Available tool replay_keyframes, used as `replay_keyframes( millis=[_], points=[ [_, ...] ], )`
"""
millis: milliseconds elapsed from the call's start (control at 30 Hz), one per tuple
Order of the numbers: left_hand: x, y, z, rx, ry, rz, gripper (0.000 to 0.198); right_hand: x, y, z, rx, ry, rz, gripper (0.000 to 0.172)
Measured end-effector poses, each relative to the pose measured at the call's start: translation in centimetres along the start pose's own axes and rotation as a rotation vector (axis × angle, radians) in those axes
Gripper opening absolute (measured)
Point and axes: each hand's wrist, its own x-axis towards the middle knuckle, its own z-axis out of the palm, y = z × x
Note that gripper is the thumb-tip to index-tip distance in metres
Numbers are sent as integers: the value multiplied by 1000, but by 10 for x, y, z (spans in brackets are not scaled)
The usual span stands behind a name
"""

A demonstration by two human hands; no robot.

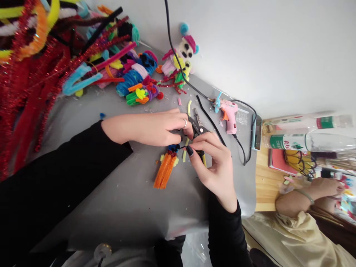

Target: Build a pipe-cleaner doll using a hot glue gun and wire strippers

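Observation:
A small pipe-cleaner figure (164, 170) with an orange body, a dark red band and a blue top lies on the grey cover. My left hand (169, 128), a ring on one finger, curls over the figure's blue end, and its fingertips are partly hidden. Close beside it, my right hand (213, 157) has thumb and finger pinched on a thin black piece (182, 147) at the blue end. Between and behind the hands lie dark-handled pliers (198, 128), partly covered by my fingers. Short yellow pipe-cleaner pieces (189, 107) and a black pipe cleaner (207, 113) are nearby.
A pink glue gun (230, 116) with a black cord stands at the back right. Several pipe-cleaner dolls (136, 76) and a heap of pipe cleaners (36, 74) fill the far left. Bottles (314, 142) and another person's arm (300, 196) are at the right.

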Motion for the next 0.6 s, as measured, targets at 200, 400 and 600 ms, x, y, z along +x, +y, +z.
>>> replay_keyframes(
  millis=[200, 400, 600],
  points=[
    [2, -1, 0, -24, 38, -42, 39, -2, 1, 1, -42, 46, -123, 18],
    [2, -2, -1, 15, 20, 2, 42, -3, 2, 2, -114, 52, -189, 20],
    [1, -2, 0, 32, 33, -4, 43, -1, 2, 3, -160, 44, -188, 22]
  ],
)
